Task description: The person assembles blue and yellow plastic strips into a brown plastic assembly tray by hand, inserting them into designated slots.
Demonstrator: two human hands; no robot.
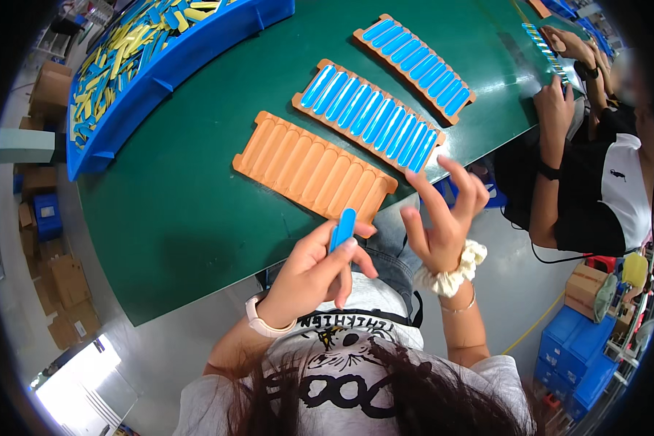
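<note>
Between the thumb and fingers of my left hand (315, 270) is a flat blue strip with rounded ends (344, 227). It hangs over the near right end of an orange slotted tray (309, 168) whose long slots hold nothing. My right hand (445, 221) holds nothing, its fingers spread, with a fingertip by the right end of a second orange tray (298, 99). Shiny blue strips (374, 116) lie side by side in that tray's slots. Beyond it, a third orange tray (360, 34) carries a row of blue strips too.
A large blue bin (152, 94) of loose blue and yellow strips (120, 62) stands at the far left of the green table (167, 211). At the right, another person's hands (556, 109) are at a filled tray. Blue crates (574, 349) and a cardboard box (587, 287) stand off to the right.
</note>
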